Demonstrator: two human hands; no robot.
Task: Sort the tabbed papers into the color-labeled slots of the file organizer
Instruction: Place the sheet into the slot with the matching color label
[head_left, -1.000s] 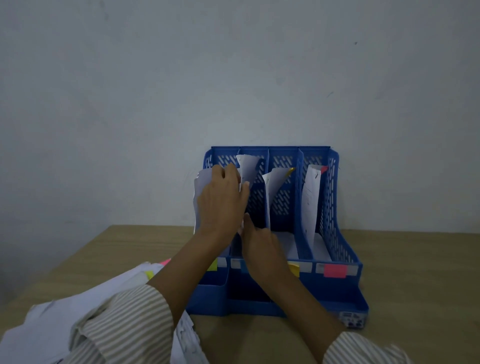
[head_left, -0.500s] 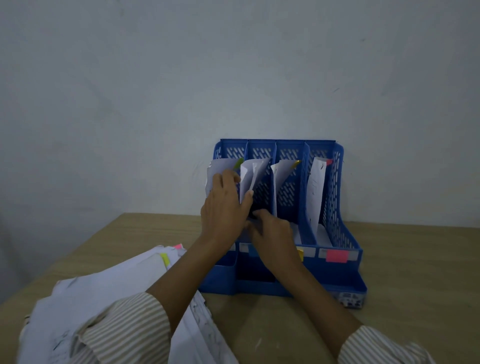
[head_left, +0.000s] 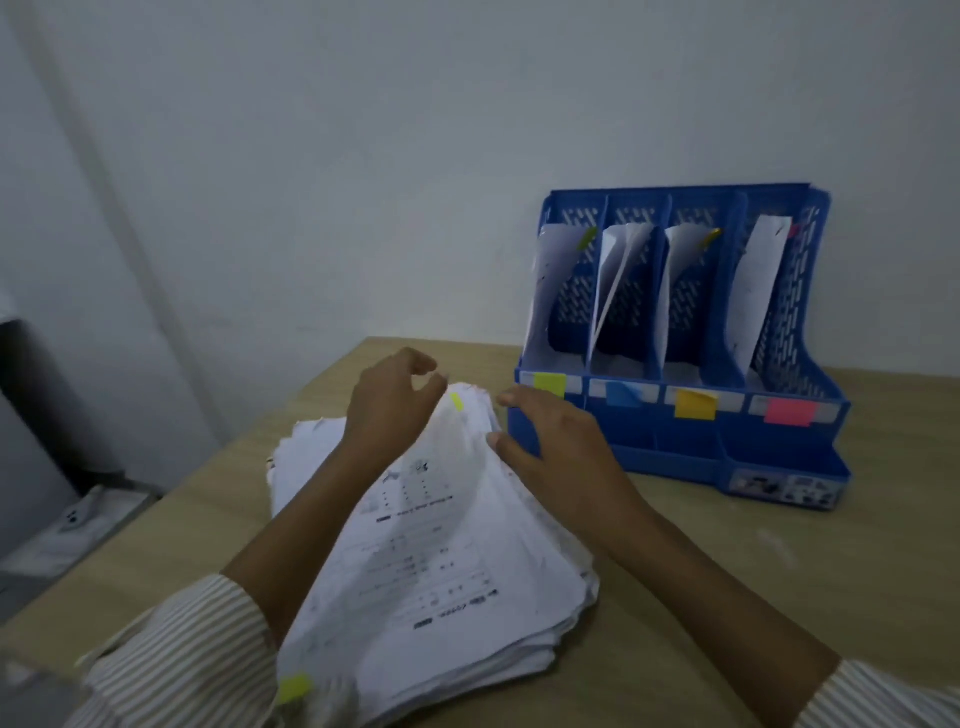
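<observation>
Spanning the view under my arms, the wooden table (head_left: 779, 597) carries a blue file organizer (head_left: 779, 436) toward its far right edge, against the wall; each of its four slots holds curled sheets, and colour labels run along its front: yellow-green, blue, orange, pink. Toward the near left corner lies the stack of tabbed papers (head_left: 441, 571). My right hand (head_left: 550, 447) rests flat on the stack's far right side, fingers straight. My left hand (head_left: 395, 400) hovers over the far end, fingers curled beside a yellow-green tab (head_left: 456, 401); whether it pinches the sheet I cannot tell
</observation>
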